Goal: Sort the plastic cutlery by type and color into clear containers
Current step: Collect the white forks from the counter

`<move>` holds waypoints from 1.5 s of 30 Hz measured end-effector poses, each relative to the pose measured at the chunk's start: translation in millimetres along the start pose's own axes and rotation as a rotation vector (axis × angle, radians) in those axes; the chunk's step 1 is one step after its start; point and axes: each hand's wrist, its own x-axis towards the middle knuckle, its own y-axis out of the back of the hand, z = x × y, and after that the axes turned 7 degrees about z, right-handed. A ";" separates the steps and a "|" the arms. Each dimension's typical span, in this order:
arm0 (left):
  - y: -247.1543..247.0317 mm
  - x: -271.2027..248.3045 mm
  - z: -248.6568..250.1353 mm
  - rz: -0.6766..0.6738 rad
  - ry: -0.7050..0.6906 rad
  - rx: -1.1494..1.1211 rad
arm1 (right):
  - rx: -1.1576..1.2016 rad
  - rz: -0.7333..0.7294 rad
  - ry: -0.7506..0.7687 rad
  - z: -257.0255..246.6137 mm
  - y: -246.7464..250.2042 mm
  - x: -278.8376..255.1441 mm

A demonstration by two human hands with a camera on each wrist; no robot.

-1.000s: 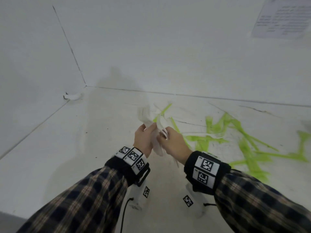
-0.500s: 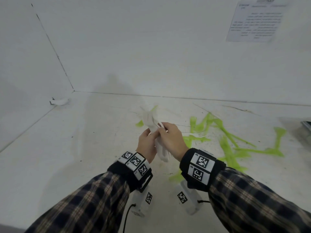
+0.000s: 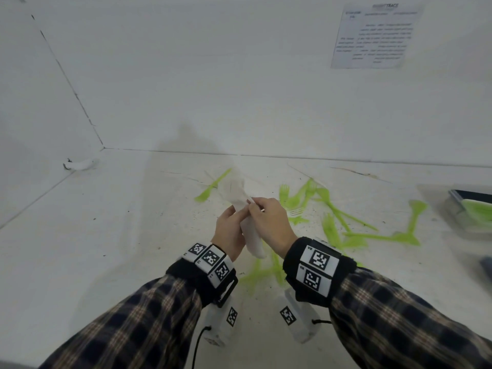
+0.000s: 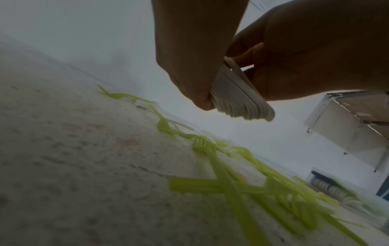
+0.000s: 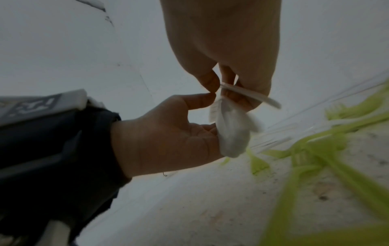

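White walls [image 3: 239,75] meet in corner at left. Printed sheet [image 3: 372,35] stuck on back wall, upper right; text too blurred to read. Worktop [image 3: 80,235] white, speckled with dark flecks, faint scratches. Small white fitting [image 3: 80,164] at wall base near corner. Light soft, even; faint shadow on back wall.

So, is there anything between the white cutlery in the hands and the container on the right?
Only loose green forks on the table lie between the white cutlery stack and the container; carried above them, nothing visible blocks it.
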 end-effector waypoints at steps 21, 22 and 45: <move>-47.3 -14.6 -41.9 0.030 0.040 0.002 | 0.145 -0.013 -0.057 35.0 60.7 -9.7; -46.5 -14.5 -42.0 0.041 0.047 -0.011 | 0.143 -0.032 -0.056 34.7 60.1 -9.6; 41.9 25.9 30.2 0.327 0.022 0.082 | -0.649 -0.562 0.053 11.6 -27.6 100.4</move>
